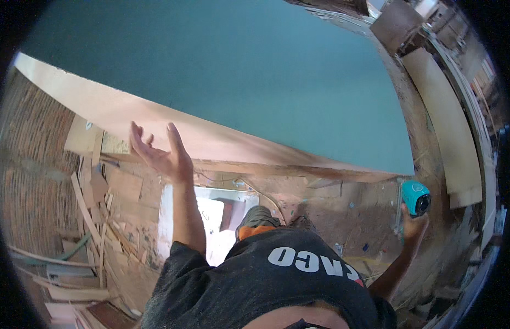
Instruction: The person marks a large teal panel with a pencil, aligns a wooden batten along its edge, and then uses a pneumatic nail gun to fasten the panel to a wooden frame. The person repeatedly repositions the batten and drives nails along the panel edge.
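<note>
A large green sheet (249,82) spreads over the work surface in front of me, with a strip of pale board (96,101) showing along its near edge. My left hand (161,153) is raised near that pale strip, palm up, its fingers apart and nothing in them. At the sheet's near right corner, my right hand (414,219) grips a teal handheld power tool (415,196) with a dark end. The tool's lower part is partly hidden, so I cannot tell whether it touches the sheet's edge.
Wood offcuts (98,219) lie scattered on the floor at left. A white panel (208,205) with a dark block on it sits low beside my legs. A long pale board (447,126) stretches along the right side. A thin cable (268,197) curves below the sheet's near edge.
</note>
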`<state>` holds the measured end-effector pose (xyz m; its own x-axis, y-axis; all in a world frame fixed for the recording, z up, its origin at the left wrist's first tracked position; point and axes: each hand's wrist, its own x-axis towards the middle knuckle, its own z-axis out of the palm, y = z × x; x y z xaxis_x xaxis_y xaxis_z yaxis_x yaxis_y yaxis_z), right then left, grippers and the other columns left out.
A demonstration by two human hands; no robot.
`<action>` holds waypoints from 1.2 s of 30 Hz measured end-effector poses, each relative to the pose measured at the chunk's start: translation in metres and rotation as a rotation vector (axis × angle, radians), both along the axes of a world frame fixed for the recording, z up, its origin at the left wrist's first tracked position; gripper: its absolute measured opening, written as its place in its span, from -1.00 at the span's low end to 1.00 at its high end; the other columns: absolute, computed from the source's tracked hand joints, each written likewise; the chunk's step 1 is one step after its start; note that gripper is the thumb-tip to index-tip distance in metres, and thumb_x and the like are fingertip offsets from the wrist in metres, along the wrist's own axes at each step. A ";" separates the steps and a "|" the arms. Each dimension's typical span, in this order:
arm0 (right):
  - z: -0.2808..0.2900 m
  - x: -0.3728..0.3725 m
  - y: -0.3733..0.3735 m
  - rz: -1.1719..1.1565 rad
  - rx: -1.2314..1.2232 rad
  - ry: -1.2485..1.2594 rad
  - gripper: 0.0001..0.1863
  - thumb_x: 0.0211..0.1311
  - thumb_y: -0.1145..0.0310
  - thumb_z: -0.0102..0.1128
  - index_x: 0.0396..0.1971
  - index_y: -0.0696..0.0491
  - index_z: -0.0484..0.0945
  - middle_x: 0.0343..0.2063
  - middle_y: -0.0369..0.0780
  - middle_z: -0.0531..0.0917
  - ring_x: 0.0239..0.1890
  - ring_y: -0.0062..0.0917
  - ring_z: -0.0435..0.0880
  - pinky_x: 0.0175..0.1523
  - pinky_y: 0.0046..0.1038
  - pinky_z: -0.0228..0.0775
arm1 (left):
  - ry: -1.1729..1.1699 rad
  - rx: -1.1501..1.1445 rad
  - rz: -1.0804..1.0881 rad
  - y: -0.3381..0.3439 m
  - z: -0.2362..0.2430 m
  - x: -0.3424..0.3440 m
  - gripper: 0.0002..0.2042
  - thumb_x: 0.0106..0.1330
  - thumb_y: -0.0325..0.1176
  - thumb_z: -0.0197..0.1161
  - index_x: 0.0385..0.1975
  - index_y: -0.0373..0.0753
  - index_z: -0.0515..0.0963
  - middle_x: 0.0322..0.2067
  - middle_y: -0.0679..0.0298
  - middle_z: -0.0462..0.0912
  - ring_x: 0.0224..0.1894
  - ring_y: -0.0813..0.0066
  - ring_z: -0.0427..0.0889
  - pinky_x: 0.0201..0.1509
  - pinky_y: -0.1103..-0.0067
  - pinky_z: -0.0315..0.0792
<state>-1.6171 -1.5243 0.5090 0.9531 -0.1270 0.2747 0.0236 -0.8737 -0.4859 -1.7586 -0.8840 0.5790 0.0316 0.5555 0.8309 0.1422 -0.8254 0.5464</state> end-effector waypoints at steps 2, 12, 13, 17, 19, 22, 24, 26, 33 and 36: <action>0.041 0.052 -0.018 -0.020 -0.106 0.107 -0.46 0.27 0.18 0.57 0.04 0.28 0.60 -0.05 0.03 0.72 0.06 -0.20 0.69 0.21 -0.13 0.48 | 0.095 -0.101 0.024 -0.005 0.017 0.007 -0.11 0.43 -0.18 0.47 0.58 -0.45 0.07 0.50 -0.14 0.13 0.51 0.03 0.25 0.46 0.17 0.27; 0.157 0.238 -0.078 0.277 -0.404 -0.282 -0.60 0.14 0.48 0.47 0.01 0.19 0.66 -0.03 0.04 0.75 0.02 -0.11 0.74 0.11 -0.09 0.55 | 0.076 -0.480 -0.048 0.015 0.039 0.050 0.30 0.23 0.10 0.60 0.61 -0.60 -0.23 0.65 -0.31 -0.32 0.73 -0.10 -0.30 0.76 0.17 -0.33; 0.177 0.242 -0.057 0.356 -0.393 -0.288 -0.60 0.13 0.50 0.48 -0.01 0.21 0.66 -0.06 0.03 0.76 0.00 -0.13 0.74 0.11 -0.12 0.55 | 0.057 -0.481 -0.047 0.011 0.044 0.048 0.32 0.22 0.10 0.61 0.61 -0.61 -0.24 0.65 -0.31 -0.32 0.72 -0.12 -0.31 0.76 0.18 -0.34; 0.214 0.258 0.011 0.512 -0.303 -0.288 -0.60 0.13 0.50 0.52 -0.02 0.25 0.66 -0.07 -0.01 0.77 -0.02 -0.21 0.75 0.15 -0.21 0.54 | 0.225 -0.490 0.056 0.022 0.024 0.059 0.36 0.16 0.03 0.66 0.60 -0.61 -0.29 0.64 -0.34 -0.31 0.73 -0.11 -0.32 0.76 0.21 -0.37; 0.211 0.280 0.038 0.569 -0.240 -0.307 -0.54 0.14 0.46 0.54 0.03 0.26 0.63 -0.02 -0.02 0.75 0.02 -0.22 0.72 0.19 -0.22 0.52 | 0.224 -0.506 0.068 0.020 0.028 0.065 0.36 0.14 -0.01 0.68 0.60 -0.62 -0.28 0.64 -0.35 -0.29 0.73 -0.10 -0.32 0.76 0.23 -0.37; 0.193 0.339 0.072 0.643 -0.189 -0.328 -0.40 0.13 0.38 0.58 0.13 0.27 0.54 0.07 0.01 0.67 0.10 -0.18 0.67 0.25 -0.21 0.48 | 0.256 -0.538 0.090 0.001 0.048 0.070 0.38 0.10 -0.01 0.71 0.59 -0.66 -0.25 0.64 -0.36 -0.24 0.73 -0.09 -0.28 0.76 0.29 -0.35; 0.178 0.398 0.095 0.684 -0.241 -0.327 -0.30 0.10 0.35 0.58 0.21 0.27 0.47 0.08 0.03 0.62 0.13 -0.11 0.63 0.27 -0.17 0.45 | 0.237 -0.555 0.070 0.002 0.053 0.074 0.40 0.06 0.00 0.73 0.58 -0.67 -0.25 0.63 -0.37 -0.20 0.72 -0.07 -0.24 0.76 0.34 -0.31; 0.173 0.445 0.138 0.794 -0.359 -0.406 -0.22 0.07 0.33 0.55 0.28 0.25 0.39 0.06 0.04 0.58 0.12 -0.05 0.60 0.29 -0.12 0.42 | 0.248 -0.573 0.096 0.008 0.052 0.071 0.43 0.01 0.02 0.75 0.58 -0.68 -0.25 0.63 -0.38 -0.17 0.72 -0.05 -0.21 0.75 0.38 -0.26; 0.133 0.439 0.330 1.270 0.081 0.262 -0.03 0.11 0.26 0.62 0.43 0.27 0.24 0.26 0.03 0.56 0.22 -0.20 0.64 0.28 -0.20 0.48 | 0.220 -0.628 0.052 0.007 0.052 0.047 0.41 -0.09 0.12 0.76 0.62 -0.49 -0.08 0.64 -0.29 -0.11 0.72 -0.01 -0.16 0.75 0.25 -0.13; 0.115 0.416 0.385 1.424 0.208 0.371 -0.26 0.17 0.28 0.61 0.27 0.22 0.43 0.03 -0.10 0.61 -0.02 -0.39 0.60 0.03 -0.36 0.45 | 0.284 -0.689 0.063 0.000 0.063 0.038 0.30 -0.06 0.15 0.75 0.65 -0.25 0.08 0.63 -0.19 0.05 0.69 0.00 0.02 0.73 0.08 -0.02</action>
<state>-1.2016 -1.1394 0.6245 0.3169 0.9443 0.0883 0.6282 -0.1392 -0.7655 -1.7207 -0.8841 0.6424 0.1445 0.9550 0.2589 0.3907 -0.2954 0.8718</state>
